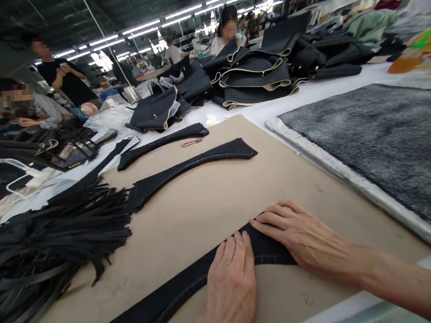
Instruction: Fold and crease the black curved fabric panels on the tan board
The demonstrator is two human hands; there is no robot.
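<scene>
A long curved black leather piece [166, 299] lies on the tan board [211, 201] in front of me. My left hand [230, 284] rests flat on its middle, fingers stretched out and together. My right hand [300, 239] lies flat over the piece's wide right end, fingers extended. Neither hand grips anything. Two more black curved pieces [186, 169] [162, 143] lie farther back on the board.
A heap of thin black strips [53, 239] fills the left side. A dark grey fuzzy mat [378, 143] lies on the right. Stacks of black folded pieces [257, 73] sit at the back. A small pink tool [191, 143] lies near the far piece. Other people work at the left and rear.
</scene>
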